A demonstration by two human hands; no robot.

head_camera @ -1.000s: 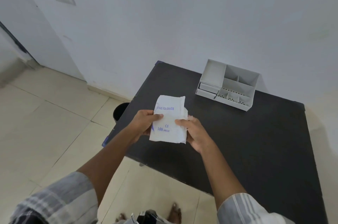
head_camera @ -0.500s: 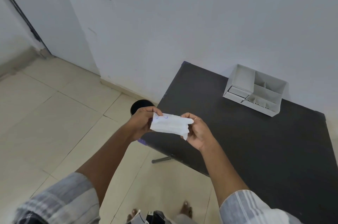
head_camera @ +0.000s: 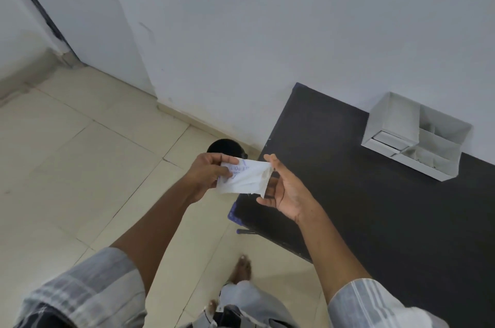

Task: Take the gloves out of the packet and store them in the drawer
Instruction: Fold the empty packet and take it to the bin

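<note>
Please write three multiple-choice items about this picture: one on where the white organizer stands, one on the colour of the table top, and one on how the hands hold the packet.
1. Where does the white organizer stand?
A. on the floor
B. on the table, near the wall
C. in the person's lap

2. What colour is the table top?
A. black
B. red
C. yellow

3. How is the glove packet held?
A. it lies flat on the table
B. the left hand pinches one end, and the right hand is at the other end with fingers spread
C. it hangs from the organizer

Answers:
1 B, since it sits at the table's far edge by the wall.
2 A, since the surface is plainly dark.
3 B, since the packet is in the air between both hands.
</note>
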